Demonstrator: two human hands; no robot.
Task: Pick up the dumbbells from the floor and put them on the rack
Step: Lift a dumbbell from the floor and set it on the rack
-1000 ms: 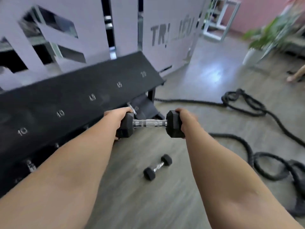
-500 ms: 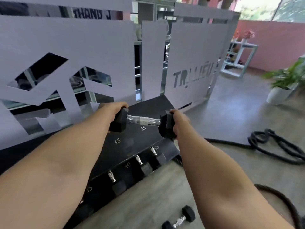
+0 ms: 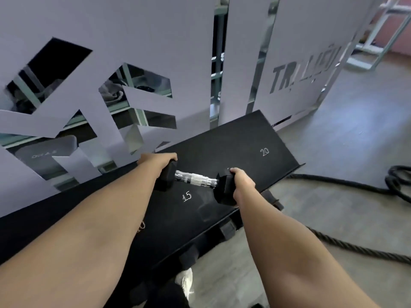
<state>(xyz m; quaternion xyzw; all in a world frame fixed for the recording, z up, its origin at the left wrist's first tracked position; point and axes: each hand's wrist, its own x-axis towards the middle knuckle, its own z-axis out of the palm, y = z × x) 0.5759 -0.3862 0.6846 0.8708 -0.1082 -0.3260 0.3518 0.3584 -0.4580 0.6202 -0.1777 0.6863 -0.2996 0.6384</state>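
Observation:
A black hex dumbbell (image 3: pixel 195 180) with a chrome handle lies level over the top shelf of the black rack (image 3: pixel 255 138), just above the chalked "15" mark. My left hand (image 3: pixel 159 160) grips its left head and my right hand (image 3: pixel 242 182) grips its right head. Whether the dumbbell touches the shelf I cannot tell. A "20" mark sits further right on the shelf. Heads of other dumbbells (image 3: pixel 226 230) show on the lower tier under the shelf edge. The small dumbbell on the floor is out of view.
A grey cut-out partition (image 3: pixel 155 52) stands right behind the rack. A thick black battle rope (image 3: pixel 355 247) trails over the grey floor at the right. A white shelf frame (image 3: pixel 378 41) stands at the far right.
The dumbbell has gone from over the floor in front of the rack up onto the top shelf by the "15" mark. The view has moved closer; the small floor dumbbell has dropped out of frame.

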